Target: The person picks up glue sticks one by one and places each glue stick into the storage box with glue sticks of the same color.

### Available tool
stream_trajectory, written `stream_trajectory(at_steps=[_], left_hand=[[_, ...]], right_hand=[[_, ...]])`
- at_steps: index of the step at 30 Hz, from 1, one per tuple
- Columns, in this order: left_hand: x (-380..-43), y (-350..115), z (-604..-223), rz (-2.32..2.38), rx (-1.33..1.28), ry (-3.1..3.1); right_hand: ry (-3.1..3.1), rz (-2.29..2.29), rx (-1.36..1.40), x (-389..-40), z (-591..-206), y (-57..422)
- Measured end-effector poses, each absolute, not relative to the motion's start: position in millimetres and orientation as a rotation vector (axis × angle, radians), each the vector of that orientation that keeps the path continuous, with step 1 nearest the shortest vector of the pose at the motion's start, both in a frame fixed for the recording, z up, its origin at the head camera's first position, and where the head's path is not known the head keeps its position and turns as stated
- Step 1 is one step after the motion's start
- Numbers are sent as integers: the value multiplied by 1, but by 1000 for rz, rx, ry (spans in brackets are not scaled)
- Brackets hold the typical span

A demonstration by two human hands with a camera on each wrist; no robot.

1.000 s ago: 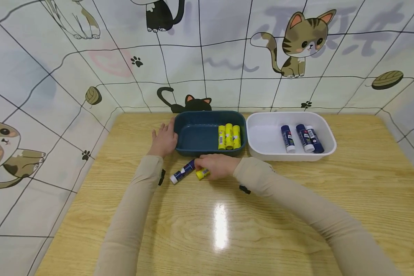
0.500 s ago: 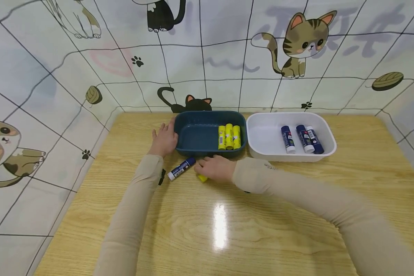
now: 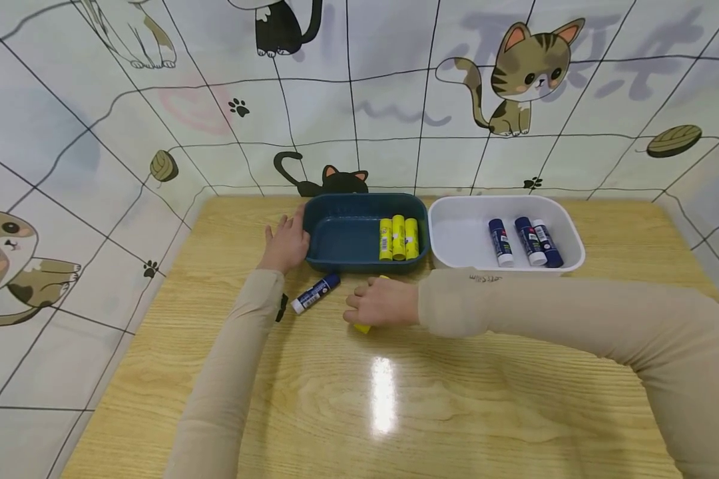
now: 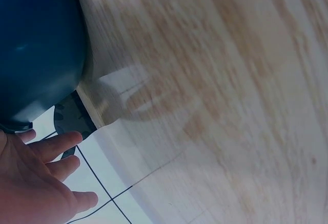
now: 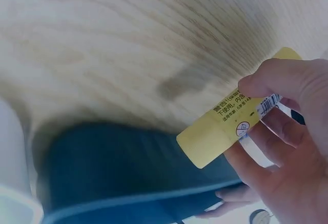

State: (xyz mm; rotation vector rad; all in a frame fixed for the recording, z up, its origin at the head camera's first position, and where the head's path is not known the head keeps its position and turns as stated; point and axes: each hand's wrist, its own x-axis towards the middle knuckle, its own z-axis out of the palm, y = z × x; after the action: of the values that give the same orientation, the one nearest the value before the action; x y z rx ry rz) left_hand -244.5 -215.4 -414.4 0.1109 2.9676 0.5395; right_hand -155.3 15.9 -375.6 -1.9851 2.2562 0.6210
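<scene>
My right hand point(image 3: 385, 303) pinches a yellow glue stick point(image 5: 215, 131) between thumb and fingers, just in front of the dark teal bin point(image 3: 347, 243). In the head view most of that stick is hidden under the hand. With fingers spread, my left hand point(image 3: 285, 245) rests against the bin's left end; the left wrist view shows these fingers point(image 4: 56, 147) extended beside its wall. A navy glue stick point(image 3: 315, 293) with a white end lies slanted on the table between the hands. Several yellow glue sticks point(image 3: 398, 237) lie side by side at the teal bin's right end.
A white bin point(image 3: 461, 233) stands right beside the teal one and has several navy and white glue sticks point(image 3: 530, 241) in its right half. Behind both bins rises a wall covering point(image 3: 389, 113) printed with cats. Wooden tabletop point(image 3: 311, 399) extends toward the person.
My right hand has taken hold of the yellow glue stick and drawn it slightly toward me and to the right. The navy stick shifted slightly left. My left hand stayed put.
</scene>
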Motion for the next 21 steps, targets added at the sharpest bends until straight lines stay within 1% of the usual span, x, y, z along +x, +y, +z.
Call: stream_trajectory(at_steps=[3, 8, 15, 21], left_hand=[[-245, -216, -414, 531, 111, 2966], [-245, -216, -413, 522, 106, 2958], [-244, -215, -412, 508, 97, 2960], [-245, -215, -413, 510, 94, 2956]], right_hand=[[2223, 685, -1991, -154, -362, 15], [2174, 779, -1901, -159, -338, 7], [2225, 959, -1805, -182, -318, -7], [2286, 1105, -1884, -203, -310, -9]])
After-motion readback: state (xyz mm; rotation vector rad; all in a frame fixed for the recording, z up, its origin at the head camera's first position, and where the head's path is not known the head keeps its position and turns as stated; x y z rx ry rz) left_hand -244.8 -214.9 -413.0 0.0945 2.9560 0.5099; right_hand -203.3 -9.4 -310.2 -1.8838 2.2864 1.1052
